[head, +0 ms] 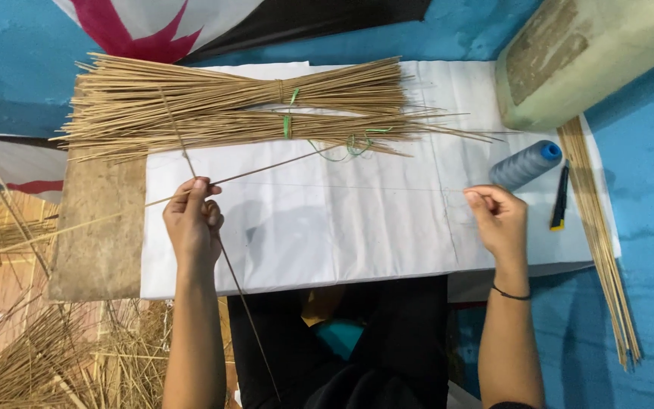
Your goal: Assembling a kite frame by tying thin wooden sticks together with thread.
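The left hand is pinching two thin, pale sticks where they are crossing, fingers pressed together around the crossing point over the left part of the white sheet. One stick is running steeply, from up near the bundles down past the wrist toward the person's dark lap; the other is lying at a shallow slant, its long axis going from the lower left, over the worn wooden board, up to the right across the sheet. Both are slim, straight and smooth-looking, straw-coloured.

The right hand is hovering over the right part of the sheet with its fingertips closed together (a fine thread seems to be stretching level between the two hands, though it is too faint to be sure). A dark band is circling that wrist.

Two tied bundles of sticks are lying crosswise at the far edge of the sheet, bound at the middle with green string and fanning out at the ends. A cone of blue-grey thread is lying on its side near the right hand, with a small black-and-yellow cutter just beside it. More sticks are lying lengthwise along the sheet's right edge, and loose, frayed ones are heaping at the lower left.
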